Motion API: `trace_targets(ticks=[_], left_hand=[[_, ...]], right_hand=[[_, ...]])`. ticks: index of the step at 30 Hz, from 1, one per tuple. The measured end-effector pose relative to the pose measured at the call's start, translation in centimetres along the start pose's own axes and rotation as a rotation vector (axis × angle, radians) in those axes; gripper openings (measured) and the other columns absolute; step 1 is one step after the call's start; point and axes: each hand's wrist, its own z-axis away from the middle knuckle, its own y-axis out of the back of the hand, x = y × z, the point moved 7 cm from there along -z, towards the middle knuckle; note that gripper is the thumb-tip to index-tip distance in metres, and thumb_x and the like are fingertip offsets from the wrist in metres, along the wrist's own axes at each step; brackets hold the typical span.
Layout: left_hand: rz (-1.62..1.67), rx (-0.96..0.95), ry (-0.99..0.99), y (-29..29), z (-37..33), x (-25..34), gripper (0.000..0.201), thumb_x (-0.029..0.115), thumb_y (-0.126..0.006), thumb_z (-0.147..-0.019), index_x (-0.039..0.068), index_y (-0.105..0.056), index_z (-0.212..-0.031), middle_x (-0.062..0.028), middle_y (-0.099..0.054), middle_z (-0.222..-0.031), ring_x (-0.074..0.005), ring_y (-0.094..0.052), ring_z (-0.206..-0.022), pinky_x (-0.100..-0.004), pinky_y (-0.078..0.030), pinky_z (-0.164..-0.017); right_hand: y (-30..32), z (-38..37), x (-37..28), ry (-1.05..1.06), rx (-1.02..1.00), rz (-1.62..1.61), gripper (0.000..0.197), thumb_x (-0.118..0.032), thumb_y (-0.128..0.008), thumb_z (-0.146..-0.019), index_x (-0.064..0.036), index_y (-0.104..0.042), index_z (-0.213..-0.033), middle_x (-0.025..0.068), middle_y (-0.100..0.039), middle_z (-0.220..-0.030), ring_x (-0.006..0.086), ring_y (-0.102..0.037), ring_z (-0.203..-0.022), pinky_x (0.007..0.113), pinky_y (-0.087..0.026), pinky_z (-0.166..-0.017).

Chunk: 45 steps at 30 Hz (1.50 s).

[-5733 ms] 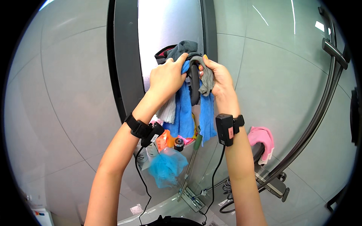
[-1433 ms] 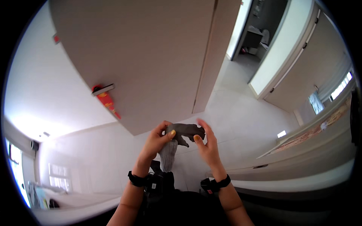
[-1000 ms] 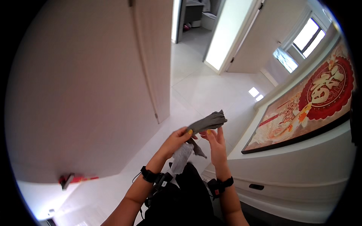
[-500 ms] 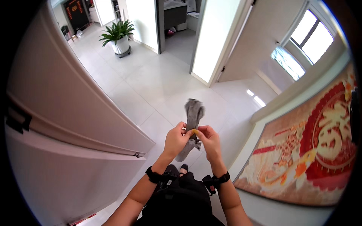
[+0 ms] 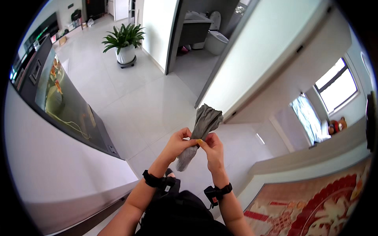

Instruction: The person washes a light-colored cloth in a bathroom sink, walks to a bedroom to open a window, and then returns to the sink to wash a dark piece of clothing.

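Note:
My left hand (image 5: 177,146) and my right hand (image 5: 214,151) meet in front of my body, both with fingers closed on one limp grey cloth piece (image 5: 207,121), sock-like in shape. Its darker, wrinkled upper end flares out beyond my fingertips. The paler lower end hangs rounded, below my left hand. The thumbs pinch it at its narrow middle. A small yellow spot shows at my right thumb tip; I cannot tell what it is. Black straps with small boxes sit around both wrists.
On the left stands a fish tank (image 5: 65,106) above a white surface. Ahead are a potted plant (image 5: 125,54) on a wheeled base and a bathroom doorway with a toilet (image 5: 215,42). A red and gold picture (image 5: 311,204) lies low on the right.
My view has moved forward past the pale door on the left, bringing the fish tank and toilet into sight. The cloth's upper end has spread wider; both hands still grip it.

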Motion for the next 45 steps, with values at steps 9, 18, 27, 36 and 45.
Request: trace_targets(ticks=[9,18,27,36,45], left_hand=[[0.207,0.214,0.027,12.0,-11.9,8.1,0.023,0.005,-0.064,-0.080,0.001,-0.054,-0.101,-0.0040,-0.061,-0.086,-0.0081,-0.056,-0.070,-0.0215,-0.044,-0.065],[0.019,0.359,0.072,29.5,-21.6,11.9,0.029,0.020,-0.063,-0.083,0.001,-0.056,-0.104,-0.0005,-0.060,-0.088,-0.0075,-0.054,-0.071,-0.0221,-0.044,-0.062],[-0.744,1.011,-0.140,44.5,-26.0,24.2,0.027,0.022,-0.066,-0.081,0.004,-0.046,-0.086,-0.0018,-0.053,-0.062,-0.0089,-0.046,-0.051,-0.0270,-0.037,-0.049],[-0.153,0.468,0.114,57.4,-36.8,24.3,0.026,0.018,-0.061,-0.084,-0.002,-0.059,-0.102,-0.0011,-0.060,-0.083,-0.0045,-0.051,-0.074,-0.0207,-0.042,-0.067],[-0.111,0.231,0.099,57.7,-53.9,23.4,0.020,0.020,-0.059,-0.086,0.004,-0.053,-0.095,0.0016,-0.057,-0.072,-0.0053,-0.045,-0.060,-0.0225,-0.038,-0.055]], right_hand=[[-7.8,-19.3,-1.3,0.007,-0.138,-0.098,0.010,-0.006,-0.051,-0.090,-0.0036,-0.043,-0.097,0.0055,-0.059,-0.086,0.0098,-0.051,-0.080,0.023,-0.040,-0.074],[-22.3,-38.5,-0.3,0.066,-0.431,-0.040,0.013,-0.005,-0.055,-0.088,-0.0057,-0.043,-0.092,-0.0031,-0.048,-0.072,0.0042,-0.040,-0.065,0.019,-0.032,-0.057],[-38.7,-52.3,-0.4,-0.111,-0.756,-0.165,0.016,-0.001,-0.059,-0.083,-0.0034,-0.046,-0.093,0.0005,-0.052,-0.073,0.0068,-0.048,-0.067,0.020,-0.039,-0.063],[-45.1,-64.2,2.3,-0.047,-0.481,-0.019,0.027,0.000,-0.058,-0.082,-0.0021,-0.044,-0.105,0.0032,-0.054,-0.078,0.0090,-0.050,-0.071,0.022,-0.041,-0.066],[-41.0,-70.2,0.0,-0.051,-0.242,-0.102,0.039,0.003,-0.053,-0.083,-0.0067,-0.042,-0.119,0.0025,-0.054,-0.088,0.0099,-0.052,-0.082,0.023,-0.042,-0.075]])
